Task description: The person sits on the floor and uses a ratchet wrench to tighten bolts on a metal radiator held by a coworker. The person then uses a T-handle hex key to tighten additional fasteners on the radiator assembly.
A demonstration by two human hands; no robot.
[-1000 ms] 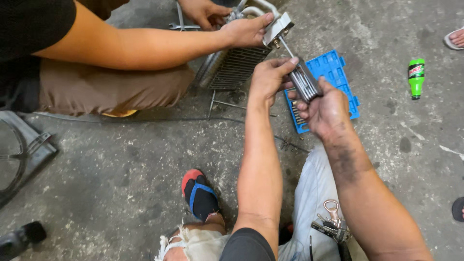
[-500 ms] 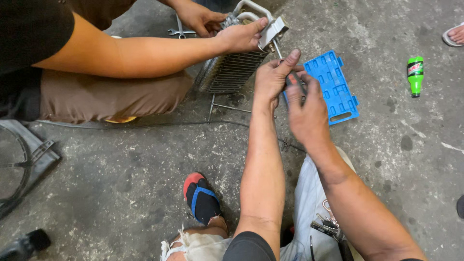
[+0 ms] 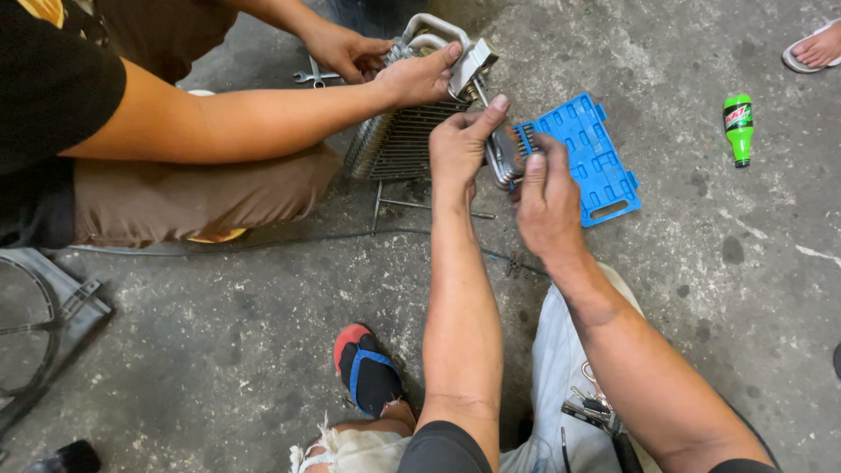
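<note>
My left hand [image 3: 457,147] and my right hand [image 3: 547,197] both close around the dark ribbed handle of a hand tool [image 3: 502,159]. Its thin metal shaft runs up to a silver fitting block [image 3: 474,63] on a finned metal coil unit [image 3: 399,144] standing on the concrete floor. My left index finger stretches up along the shaft. A co-worker's hand [image 3: 420,79] presses on the top of the coil by the block, and the co-worker's other hand [image 3: 346,51] holds its far side.
A blue plastic tool tray [image 3: 591,162] lies just behind my hands. A green bottle [image 3: 738,129] lies to the right, wrenches [image 3: 314,77] at the back, a dark fan shroud [image 3: 39,324] at the left. My sandalled foot [image 3: 370,372] is in front, and a thin cable [image 3: 289,238] crosses the floor.
My right hand has turned from palm-up under the handle to gripping it from the right. Both hands have shifted slightly toward the coil; the co-worker keeps holding it.
</note>
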